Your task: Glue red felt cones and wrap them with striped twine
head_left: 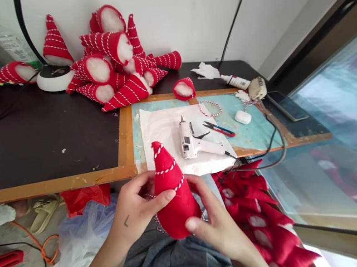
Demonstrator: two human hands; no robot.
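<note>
A red felt cone hat [176, 203] stands tip up between my hands, over my lap at the table's front edge. Red-and-white twisted cord winds round its upper part; below that the front felt is bare. My left hand [144, 204] grips its left side, thumb across the front near the cord. Around the right side curls my right hand [212, 219], thumb on the lower front. Loose cord hangs beside the hat at the left. Just beyond, a white glue gun [195, 142] lies on a white sheet [153, 128], with thread snips [219, 129] to its right.
Stuffed red hats with cord [113, 57] are heaped by the wall, near a lamp base [55, 78]. A cord loop [210, 108], glue bottle [236, 82], white case [243, 116] and phone [287, 105] lie rightward. More red hats [261, 229] fill the space below right.
</note>
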